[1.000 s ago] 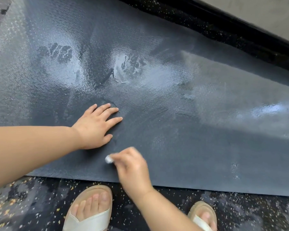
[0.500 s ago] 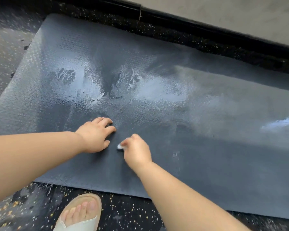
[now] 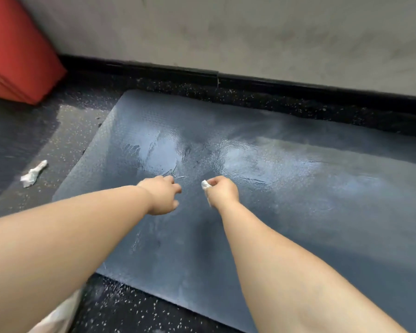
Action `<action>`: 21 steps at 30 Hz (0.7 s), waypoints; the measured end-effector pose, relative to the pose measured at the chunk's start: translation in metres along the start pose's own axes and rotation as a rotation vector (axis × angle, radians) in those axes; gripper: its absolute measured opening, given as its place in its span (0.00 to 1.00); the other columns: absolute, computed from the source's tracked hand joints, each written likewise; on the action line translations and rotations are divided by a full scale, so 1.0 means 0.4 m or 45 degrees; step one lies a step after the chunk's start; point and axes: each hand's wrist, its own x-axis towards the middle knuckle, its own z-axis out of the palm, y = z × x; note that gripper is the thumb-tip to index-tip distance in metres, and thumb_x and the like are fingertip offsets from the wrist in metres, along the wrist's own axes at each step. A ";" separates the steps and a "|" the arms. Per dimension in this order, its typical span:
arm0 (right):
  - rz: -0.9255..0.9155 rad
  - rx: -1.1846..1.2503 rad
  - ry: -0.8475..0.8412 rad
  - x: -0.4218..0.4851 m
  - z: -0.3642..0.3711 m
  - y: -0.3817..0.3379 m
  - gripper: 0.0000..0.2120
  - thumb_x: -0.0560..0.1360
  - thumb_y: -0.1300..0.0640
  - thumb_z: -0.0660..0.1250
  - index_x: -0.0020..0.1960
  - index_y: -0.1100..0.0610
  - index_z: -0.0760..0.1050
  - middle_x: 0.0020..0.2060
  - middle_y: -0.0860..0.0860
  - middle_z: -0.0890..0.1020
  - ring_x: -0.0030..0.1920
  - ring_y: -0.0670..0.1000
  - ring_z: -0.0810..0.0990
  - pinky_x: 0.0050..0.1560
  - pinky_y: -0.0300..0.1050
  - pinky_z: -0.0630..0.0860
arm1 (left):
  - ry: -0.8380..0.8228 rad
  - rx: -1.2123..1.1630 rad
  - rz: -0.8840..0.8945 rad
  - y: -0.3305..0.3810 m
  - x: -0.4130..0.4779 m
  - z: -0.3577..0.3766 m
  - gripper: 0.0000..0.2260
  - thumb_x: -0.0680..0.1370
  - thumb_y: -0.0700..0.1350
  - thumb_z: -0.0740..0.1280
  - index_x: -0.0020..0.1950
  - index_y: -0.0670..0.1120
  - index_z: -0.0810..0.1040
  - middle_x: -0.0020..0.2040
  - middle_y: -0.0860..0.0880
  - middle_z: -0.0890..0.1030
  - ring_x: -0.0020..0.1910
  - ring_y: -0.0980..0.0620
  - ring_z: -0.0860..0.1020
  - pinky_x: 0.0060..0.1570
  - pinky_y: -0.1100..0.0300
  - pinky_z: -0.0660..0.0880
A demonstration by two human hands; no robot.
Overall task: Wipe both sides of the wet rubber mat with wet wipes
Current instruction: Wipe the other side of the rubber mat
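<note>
Right, the rubber mat (image 3: 286,212) lies flat on the floor (image 3: 154,306); the right hand (image 3: 222,192) grips a balled wet wipe (image 3: 205,185) at mid-mat, the left hand (image 3: 163,195) beside it hangs loosely curled, holding nothing — touching the mat or not, I cannot tell; the danger, I'd say — that glossy wet film (image 3: 163,152) could slide a leaning palm; count: one mat, two hands, two wipes, the second wipe (image 3: 33,174) crumpled on the floor, left.
</note>
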 end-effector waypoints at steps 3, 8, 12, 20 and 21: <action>0.149 0.199 0.005 -0.003 0.013 0.028 0.11 0.75 0.59 0.62 0.34 0.54 0.76 0.30 0.54 0.79 0.29 0.50 0.75 0.43 0.44 0.75 | 0.038 0.025 0.082 0.013 0.016 0.043 0.20 0.80 0.53 0.55 0.72 0.53 0.63 0.70 0.50 0.64 0.69 0.48 0.63 0.64 0.51 0.65; 0.236 0.179 0.110 0.000 0.053 0.069 0.09 0.74 0.59 0.62 0.38 0.54 0.79 0.28 0.50 0.78 0.27 0.47 0.73 0.32 0.38 0.69 | 0.035 -0.037 0.167 -0.020 0.074 0.134 0.21 0.80 0.53 0.56 0.73 0.53 0.62 0.72 0.49 0.61 0.70 0.47 0.61 0.65 0.51 0.65; 0.259 -0.022 0.410 0.010 0.091 0.106 0.08 0.75 0.57 0.63 0.51 0.51 0.78 0.49 0.50 0.79 0.42 0.50 0.77 0.36 0.39 0.68 | 0.180 -0.072 0.278 -0.089 0.116 0.194 0.23 0.80 0.53 0.57 0.74 0.54 0.58 0.75 0.49 0.55 0.73 0.47 0.56 0.67 0.51 0.62; 0.192 -0.497 0.791 0.007 0.161 0.142 0.12 0.78 0.57 0.61 0.57 0.52 0.80 0.52 0.53 0.75 0.55 0.55 0.71 0.51 0.45 0.70 | 0.185 -0.191 0.348 -0.189 0.167 0.274 0.26 0.80 0.54 0.55 0.77 0.53 0.51 0.77 0.47 0.48 0.76 0.46 0.47 0.71 0.49 0.56; 0.212 -0.562 0.808 0.008 0.179 0.137 0.12 0.78 0.54 0.61 0.58 0.51 0.79 0.52 0.52 0.74 0.55 0.55 0.70 0.52 0.45 0.70 | 0.173 -0.192 0.358 -0.185 0.168 0.278 0.26 0.80 0.55 0.54 0.77 0.53 0.50 0.77 0.47 0.47 0.76 0.44 0.46 0.71 0.48 0.55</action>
